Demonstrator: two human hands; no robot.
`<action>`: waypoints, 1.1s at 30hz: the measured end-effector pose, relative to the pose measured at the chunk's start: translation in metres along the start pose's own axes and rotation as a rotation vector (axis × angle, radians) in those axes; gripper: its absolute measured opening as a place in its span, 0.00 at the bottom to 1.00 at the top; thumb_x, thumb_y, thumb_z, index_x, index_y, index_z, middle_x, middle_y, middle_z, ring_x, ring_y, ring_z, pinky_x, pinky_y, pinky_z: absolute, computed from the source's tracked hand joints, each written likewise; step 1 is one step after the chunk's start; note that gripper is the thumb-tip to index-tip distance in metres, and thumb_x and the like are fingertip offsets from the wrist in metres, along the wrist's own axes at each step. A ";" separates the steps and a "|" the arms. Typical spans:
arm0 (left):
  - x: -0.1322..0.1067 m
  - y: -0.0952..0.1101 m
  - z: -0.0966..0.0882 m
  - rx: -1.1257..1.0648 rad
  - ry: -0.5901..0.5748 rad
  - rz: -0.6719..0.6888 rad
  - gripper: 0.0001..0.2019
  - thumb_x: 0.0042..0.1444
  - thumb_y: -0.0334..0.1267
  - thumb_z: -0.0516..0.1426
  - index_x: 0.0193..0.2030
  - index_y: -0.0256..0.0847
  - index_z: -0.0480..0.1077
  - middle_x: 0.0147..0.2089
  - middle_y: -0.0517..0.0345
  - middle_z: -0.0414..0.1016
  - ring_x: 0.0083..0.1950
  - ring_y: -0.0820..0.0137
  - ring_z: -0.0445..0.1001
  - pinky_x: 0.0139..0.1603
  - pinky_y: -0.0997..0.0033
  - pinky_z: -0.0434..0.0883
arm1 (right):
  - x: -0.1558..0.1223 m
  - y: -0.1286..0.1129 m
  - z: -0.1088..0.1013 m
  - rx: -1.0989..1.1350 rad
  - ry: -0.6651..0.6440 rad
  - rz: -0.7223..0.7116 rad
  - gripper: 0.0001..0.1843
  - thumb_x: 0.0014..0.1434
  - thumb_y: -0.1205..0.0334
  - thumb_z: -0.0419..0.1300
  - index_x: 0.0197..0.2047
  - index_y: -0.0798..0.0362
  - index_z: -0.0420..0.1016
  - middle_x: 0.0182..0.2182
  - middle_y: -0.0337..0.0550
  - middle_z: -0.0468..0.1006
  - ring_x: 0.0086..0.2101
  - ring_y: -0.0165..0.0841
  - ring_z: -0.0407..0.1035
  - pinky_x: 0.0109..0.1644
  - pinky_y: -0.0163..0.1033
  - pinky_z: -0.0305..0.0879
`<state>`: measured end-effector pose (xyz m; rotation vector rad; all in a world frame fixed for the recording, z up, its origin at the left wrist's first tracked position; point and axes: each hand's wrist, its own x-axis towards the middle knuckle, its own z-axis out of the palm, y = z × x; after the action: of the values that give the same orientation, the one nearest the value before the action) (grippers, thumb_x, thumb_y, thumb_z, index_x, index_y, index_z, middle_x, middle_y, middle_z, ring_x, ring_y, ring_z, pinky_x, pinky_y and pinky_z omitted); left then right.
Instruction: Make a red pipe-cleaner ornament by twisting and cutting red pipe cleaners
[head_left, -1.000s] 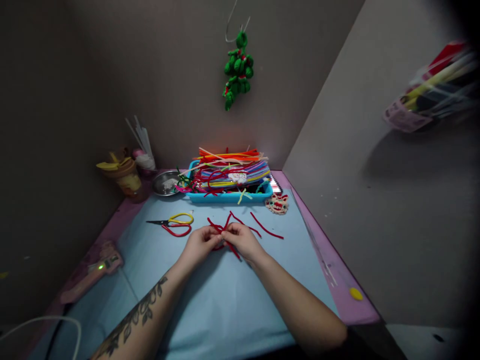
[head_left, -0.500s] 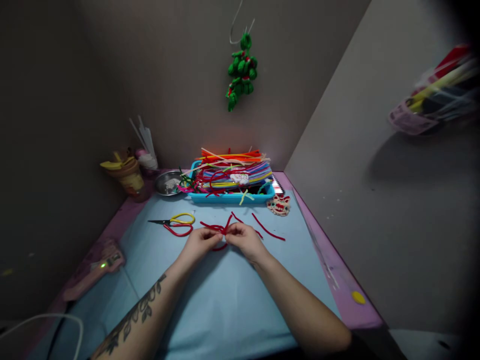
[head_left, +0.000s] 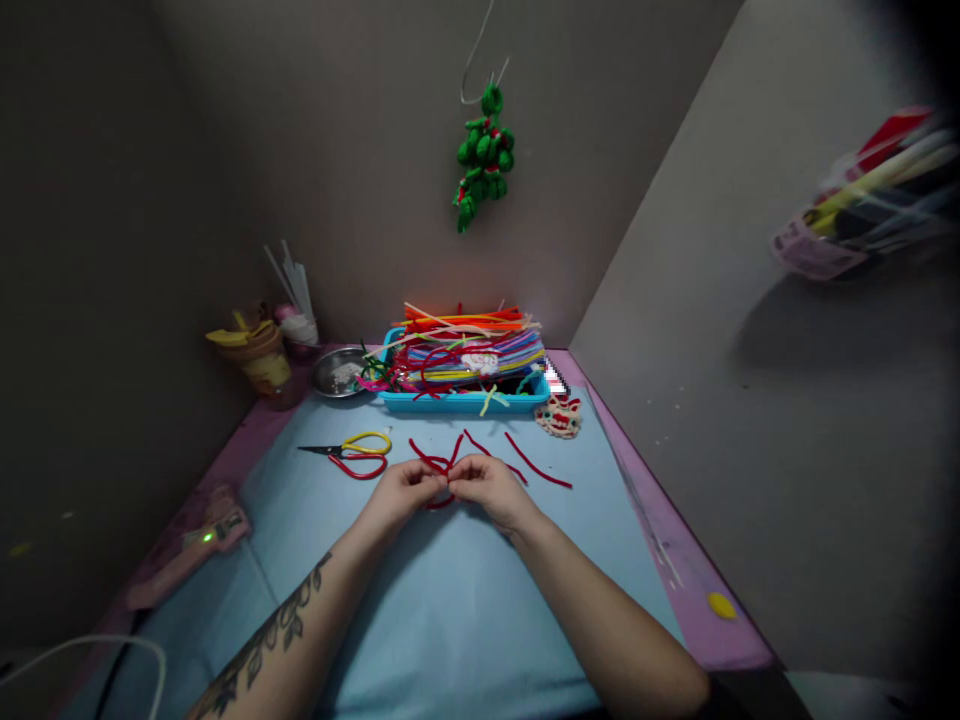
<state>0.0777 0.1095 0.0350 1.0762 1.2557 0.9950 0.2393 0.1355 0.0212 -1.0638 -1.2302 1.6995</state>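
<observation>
Pinching red stems in front of the blue basket, my left hand and right hand could, I judge, lose them if either grip slackens.

Scissors beside left hand, tray behind

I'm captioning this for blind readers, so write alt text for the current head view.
A person's left hand and right hand pinch red fuzzy stems over a blue table covering. Scissors lie to the left, another red stem to the right, and a blue tray of colorful stems sits behind.
</observation>
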 end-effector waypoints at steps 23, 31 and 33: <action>-0.004 0.003 0.006 -0.140 -0.076 -0.060 0.11 0.41 0.40 0.66 0.26 0.34 0.74 0.22 0.56 0.74 0.24 0.73 0.68 0.27 0.74 0.62 | -0.002 -0.004 -0.006 -0.379 0.086 -0.185 0.09 0.47 0.59 0.66 0.33 0.53 0.78 0.32 0.41 0.79 0.34 0.34 0.69 0.39 0.38 0.64; -0.003 -0.001 0.008 0.067 -0.132 0.010 0.14 0.47 0.46 0.63 0.27 0.34 0.77 0.20 0.56 0.72 0.21 0.74 0.64 0.23 0.74 0.56 | -0.002 0.003 -0.004 -0.275 0.063 -0.043 0.08 0.49 0.58 0.63 0.25 0.54 0.73 0.16 0.34 0.69 0.18 0.26 0.61 0.23 0.31 0.55; -0.002 -0.003 0.007 0.038 -0.117 0.012 0.14 0.45 0.46 0.64 0.27 0.34 0.77 0.21 0.55 0.73 0.22 0.73 0.66 0.24 0.74 0.58 | -0.002 0.004 -0.002 -0.263 0.075 -0.074 0.07 0.48 0.59 0.62 0.26 0.54 0.72 0.18 0.34 0.71 0.19 0.26 0.63 0.25 0.32 0.58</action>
<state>0.0846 0.1066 0.0320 1.1562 1.1779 0.9071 0.2414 0.1337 0.0176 -1.2085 -1.4541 1.4561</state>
